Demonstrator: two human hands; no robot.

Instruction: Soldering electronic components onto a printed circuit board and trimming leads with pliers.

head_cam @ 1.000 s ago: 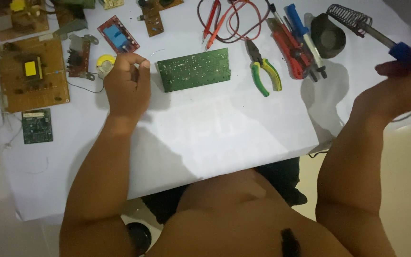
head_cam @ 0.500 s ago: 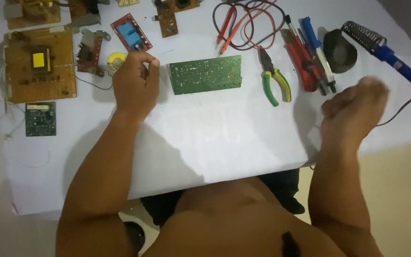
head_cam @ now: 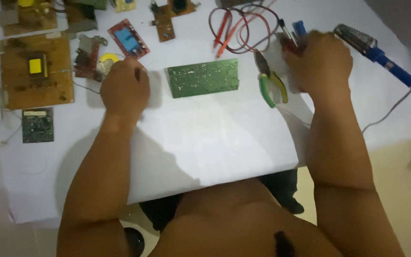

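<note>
Fisted left hand (head_cam: 124,88) beside flat green board (head_cam: 203,77)

The person is leaning over the table with both bare forearms stretching forward and away from the bare chest. The left hand (head_cam: 124,88) is resting knuckles-up, its fingers curling under into a loose fist, the wrist lying straight in line with the arm. The right hand (head_cam: 322,62) is reaching farther out, back of the hand facing up, fingers bending downward and hidden beneath it, slightly blurred.
</note>
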